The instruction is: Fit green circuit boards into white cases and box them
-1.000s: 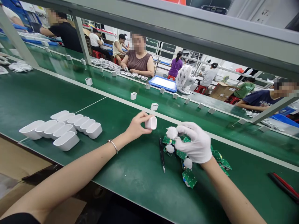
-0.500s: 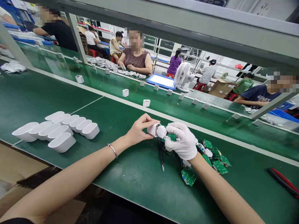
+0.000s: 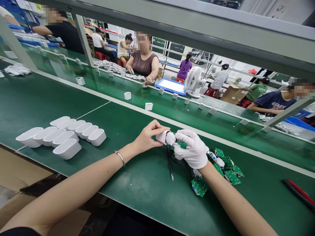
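My left hand, bare with a bracelet at the wrist, pinches a small white plastic case between thumb and fingers, its mouth turned right. A rounded white part sits at that mouth. My right hand, in a white glove, is closed around the part's other end; the fingers hide much of it. Beneath and beside the glove lie several green circuit boards with white pieces and wires attached. Black tweezers lie on the green table below the hands.
Open white oval cases stand grouped on the left. Past a pale strip, white cases are spaced along a green conveyor belt. Red-and-black pliers lie at right. Co-workers sit across the line, near a blue tray and a fan.
The white cases on the belt have shifted left. A co-worker opposite has reached a hand to a case on the line. My hands hold nearly the same pose.
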Tool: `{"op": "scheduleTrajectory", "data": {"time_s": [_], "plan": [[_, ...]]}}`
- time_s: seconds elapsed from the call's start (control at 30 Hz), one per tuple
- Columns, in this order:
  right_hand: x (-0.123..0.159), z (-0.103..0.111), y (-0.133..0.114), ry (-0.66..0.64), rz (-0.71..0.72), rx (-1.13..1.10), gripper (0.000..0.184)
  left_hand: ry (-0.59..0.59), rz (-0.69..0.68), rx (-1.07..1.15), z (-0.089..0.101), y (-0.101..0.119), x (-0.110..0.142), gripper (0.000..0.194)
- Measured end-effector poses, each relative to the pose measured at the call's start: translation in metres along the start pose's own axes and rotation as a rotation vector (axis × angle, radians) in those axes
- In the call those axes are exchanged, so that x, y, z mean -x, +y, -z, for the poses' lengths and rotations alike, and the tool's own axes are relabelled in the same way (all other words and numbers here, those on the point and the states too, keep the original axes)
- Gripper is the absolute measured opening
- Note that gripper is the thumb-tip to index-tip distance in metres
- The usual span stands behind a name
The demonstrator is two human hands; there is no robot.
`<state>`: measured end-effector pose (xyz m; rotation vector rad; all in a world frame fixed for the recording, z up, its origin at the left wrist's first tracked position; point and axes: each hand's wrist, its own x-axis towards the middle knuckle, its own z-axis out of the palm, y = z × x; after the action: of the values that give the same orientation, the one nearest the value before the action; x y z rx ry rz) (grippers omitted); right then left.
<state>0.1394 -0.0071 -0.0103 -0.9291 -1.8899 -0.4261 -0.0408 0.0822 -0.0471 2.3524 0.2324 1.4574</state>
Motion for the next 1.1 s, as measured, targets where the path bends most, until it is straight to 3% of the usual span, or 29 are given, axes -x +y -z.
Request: {"op": "scheduleTrajectory", "data": {"time_s": [0.27, 0.5, 0.6, 0.7, 0.8, 0.87, 1.0, 1.1], "plan": [[-0.004, -0.002, -0.003, -0.001, 0.047, 0.069, 0.018, -0.006, 0.010, -0.004, 0.000, 0.000, 0.000, 0.062], [0.003, -0.008, -0.004, -0.026, -0.027, 0.063, 0.017, -0.043, 0.003, 0.007, -0.001, 0.000, 0.001, 0.056], [-0.001, -0.003, -0.004, -0.147, -0.176, -0.105, 0.015, -0.059, 0.029, 0.036, -0.002, 0.000, 0.002, 0.054], [-0.006, 0.005, -0.006, -0.250, -0.470, -0.421, 0.017, -0.039, 0.088, 0.039, -0.002, 0.002, 0.001, 0.053], [-0.002, 0.000, -0.007, -0.253, -0.806, -0.805, 0.036, -0.041, 0.076, 0.058, -0.002, 0.005, 0.000, 0.049], [0.005, -0.012, -0.008, -0.215, -0.944, -0.996, 0.052, -0.047, 0.045, 0.071, -0.003, 0.006, 0.000, 0.046], [0.017, -0.031, -0.006, -0.153, -1.041, -1.081, 0.063, -0.057, 0.000, 0.097, -0.005, 0.006, 0.001, 0.043], [0.017, -0.028, -0.006, -0.161, -0.981, -1.035, 0.061, -0.041, -0.010, 0.106, -0.006, 0.007, 0.000, 0.043]]}}
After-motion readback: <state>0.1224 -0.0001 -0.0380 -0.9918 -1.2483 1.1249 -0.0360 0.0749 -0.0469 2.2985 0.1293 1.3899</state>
